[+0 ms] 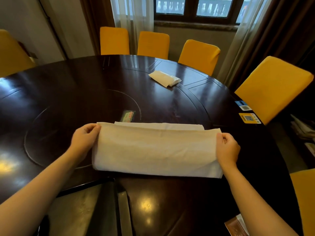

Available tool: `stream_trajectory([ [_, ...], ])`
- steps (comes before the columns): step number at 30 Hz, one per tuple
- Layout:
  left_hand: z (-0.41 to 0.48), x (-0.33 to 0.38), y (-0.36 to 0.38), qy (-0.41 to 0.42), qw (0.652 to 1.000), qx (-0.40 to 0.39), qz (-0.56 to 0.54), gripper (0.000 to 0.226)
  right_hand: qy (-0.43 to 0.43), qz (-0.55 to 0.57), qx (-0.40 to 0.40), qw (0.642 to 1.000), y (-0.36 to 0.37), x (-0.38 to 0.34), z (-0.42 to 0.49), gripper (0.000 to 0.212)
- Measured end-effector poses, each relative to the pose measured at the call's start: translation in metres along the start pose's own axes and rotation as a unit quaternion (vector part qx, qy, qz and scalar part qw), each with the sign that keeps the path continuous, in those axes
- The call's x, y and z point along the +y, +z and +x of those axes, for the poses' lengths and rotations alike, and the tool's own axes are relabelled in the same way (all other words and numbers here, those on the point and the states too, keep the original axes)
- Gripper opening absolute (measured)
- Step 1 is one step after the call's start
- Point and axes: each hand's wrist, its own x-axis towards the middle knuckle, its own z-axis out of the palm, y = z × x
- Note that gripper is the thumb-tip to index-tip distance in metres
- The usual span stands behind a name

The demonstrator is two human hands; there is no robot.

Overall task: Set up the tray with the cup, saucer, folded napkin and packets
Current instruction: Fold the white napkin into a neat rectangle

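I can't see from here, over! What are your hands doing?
Left hand and right hand each pinch an end of the white cloth napkin. Half folded on the dark round table. Nothing in the way.

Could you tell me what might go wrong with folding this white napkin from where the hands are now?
1. The left hand and right hand pinch only the upper corners of the napkin; uneven pulling could skew the fold, since a lower layer already peeks out at the far edge.
2. The dark table looks glossy, so the cloth may slide.
3. No tray, cup or saucer is in view.
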Motion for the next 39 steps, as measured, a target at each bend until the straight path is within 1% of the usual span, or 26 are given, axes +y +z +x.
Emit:
stream_trajectory([
  [3,0.020,-0.003,0.032,0.020,0.996,0.029,0.082,0.027,0.001,-0.044,0.003,0.999,0.025,0.008,0.016,0.030],
  [8,0.048,-0.022,0.067,0.046,0.985,0.068,0.149,0.029,-0.008,-0.131,-0.009,0.991,0.062,0.020,0.041,0.032],
  [12,0.066,-0.036,0.090,0.048,0.960,0.115,0.251,0.029,-0.032,-0.193,-0.001,0.981,0.083,0.027,0.057,0.033],
  [16,0.072,-0.054,0.099,0.060,0.938,0.131,0.316,0.028,-0.066,-0.258,-0.013,0.964,0.100,0.028,0.065,0.035],
  [21,0.082,-0.065,0.097,0.104,0.916,0.135,0.362,0.028,-0.109,-0.310,0.005,0.945,0.109,0.027,0.064,0.036],
  [24,0.082,-0.067,0.096,0.120,0.901,0.132,0.395,0.028,-0.109,-0.321,0.007,0.941,0.112,0.030,0.064,0.031],
  [27,0.079,-0.063,0.098,0.110,0.906,0.131,0.387,0.027,-0.095,-0.344,0.003,0.934,0.113,0.030,0.062,0.023],
  [29,0.077,-0.054,0.095,0.094,0.911,0.144,0.374,0.029,-0.077,-0.356,0.017,0.931,0.112,0.029,0.064,0.022],
  [30,0.074,-0.049,0.096,0.103,0.907,0.157,0.376,0.031,-0.073,-0.358,0.027,0.930,0.112,0.025,0.064,0.023],
  [31,0.068,-0.044,0.100,0.131,0.900,0.164,0.381,0.031,-0.089,-0.349,0.028,0.932,0.115,0.019,0.062,0.024],
  [32,0.058,-0.039,0.109,0.174,0.895,0.154,0.380,0.031,-0.123,-0.313,0.013,0.942,0.122,0.010,0.056,0.022],
  [33,0.046,-0.035,0.122,0.221,0.893,0.125,0.372,0.032,-0.165,-0.251,-0.035,0.953,0.132,-0.003,0.045,0.020],
  [34,0.035,-0.033,0.137,0.254,0.893,0.080,0.363,0.036,-0.212,-0.198,-0.115,0.950,0.146,-0.016,0.029,0.024],
  [35,0.024,-0.034,0.151,0.259,0.896,0.028,0.361,0.041,-0.273,-0.189,-0.204,0.921,0.162,-0.026,0.009,0.034],
  [36,0.017,-0.037,0.161,0.243,0.897,-0.015,0.368,0.046,-0.318,-0.212,-0.279,0.881,0.177,-0.032,-0.015,0.044],
  [37,0.015,-0.043,0.166,0.223,0.895,-0.042,0.384,0.050,-0.343,-0.241,-0.327,0.847,0.190,-0.034,-0.036,0.050],
  [38,0.016,-0.052,0.166,0.209,0.888,-0.056,0.405,0.052,-0.350,-0.262,-0.353,0.827,0.198,-0.033,-0.051,0.052],
  [39,0.020,-0.060,0.161,0.200,0.881,-0.064,0.425,0.054,-0.353,-0.277,-0.361,0.817,0.202,-0.029,-0.060,0.054],
])
